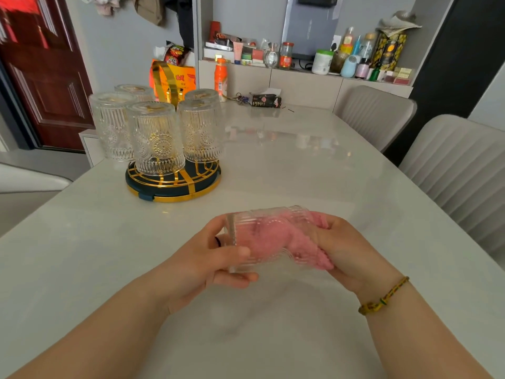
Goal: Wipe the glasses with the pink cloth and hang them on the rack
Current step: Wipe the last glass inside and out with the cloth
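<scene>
A glossy, pale, stone-look worktop (300, 165) fills most of the view. Two padded chairs (459, 165) with ribbed grey backs stand along its edge, at two and three o'clock. At ten o'clock sits a round rack (175, 187) with a dark base, gold wire grid and a tall gold loop handle. Five clear tumblers (154, 138) hang on it upside down, their walls pressed with ribs and round flower patterns.

Low in the middle, near six o'clock, both hands hold a sixth glass (246, 222) above the worktop. It lies on its side with its thick base toward nine o'clock and its mouth toward three. The left hand (207, 258) has its fingers and thumb clamped round the base end. The right hand (352, 250) has its fingers closed on a fluffy pink cloth (314, 253), which is bunched into the glass through the mouth and shows pink through the ribbed wall. A braided yellow cord bracelet (382, 298) circles the right wrist.
</scene>
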`<state>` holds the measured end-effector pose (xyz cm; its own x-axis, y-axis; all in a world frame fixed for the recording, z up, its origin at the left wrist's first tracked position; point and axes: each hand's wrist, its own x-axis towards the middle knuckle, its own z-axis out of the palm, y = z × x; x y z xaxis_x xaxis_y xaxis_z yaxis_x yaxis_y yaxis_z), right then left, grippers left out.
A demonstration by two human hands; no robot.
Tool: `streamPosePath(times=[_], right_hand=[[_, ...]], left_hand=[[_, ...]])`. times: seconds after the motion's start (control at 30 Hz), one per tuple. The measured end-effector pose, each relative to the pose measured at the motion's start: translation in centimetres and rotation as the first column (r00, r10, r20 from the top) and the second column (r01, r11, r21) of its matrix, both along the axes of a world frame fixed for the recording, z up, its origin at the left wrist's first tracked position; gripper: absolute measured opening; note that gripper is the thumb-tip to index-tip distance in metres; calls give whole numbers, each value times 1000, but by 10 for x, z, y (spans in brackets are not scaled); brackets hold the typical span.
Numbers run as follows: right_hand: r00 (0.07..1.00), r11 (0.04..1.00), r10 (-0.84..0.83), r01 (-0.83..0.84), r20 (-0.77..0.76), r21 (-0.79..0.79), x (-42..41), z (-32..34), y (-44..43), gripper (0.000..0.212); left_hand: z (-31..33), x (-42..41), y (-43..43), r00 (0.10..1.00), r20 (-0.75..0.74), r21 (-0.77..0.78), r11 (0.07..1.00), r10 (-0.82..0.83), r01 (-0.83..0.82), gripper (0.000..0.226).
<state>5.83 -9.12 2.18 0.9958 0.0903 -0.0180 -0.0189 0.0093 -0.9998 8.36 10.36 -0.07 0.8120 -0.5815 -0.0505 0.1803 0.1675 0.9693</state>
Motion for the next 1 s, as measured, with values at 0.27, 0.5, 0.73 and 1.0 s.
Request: streamPosePath(times=[0.27,0.5,0.73,1.0], right_hand=[[959,976,33,29,281,-216,-7,1,22,41],[996,989,-88,87,2,121,-6,-4,30,16],[970,983,-171,181,172,-43,-6,-6,30,17],[897,910,-155,293,414,-295,-6,-11,35,18]], left_hand=[[-2,-1,-2,983,-175,105,994,52,-34,53],[3,-4,-4,990,-54,-97,986,131,-136,59],[-1,6,2,981,94,-97,982,171,-161,70],[-5,3,-4,993,-68,76,993,95,-90,53]])
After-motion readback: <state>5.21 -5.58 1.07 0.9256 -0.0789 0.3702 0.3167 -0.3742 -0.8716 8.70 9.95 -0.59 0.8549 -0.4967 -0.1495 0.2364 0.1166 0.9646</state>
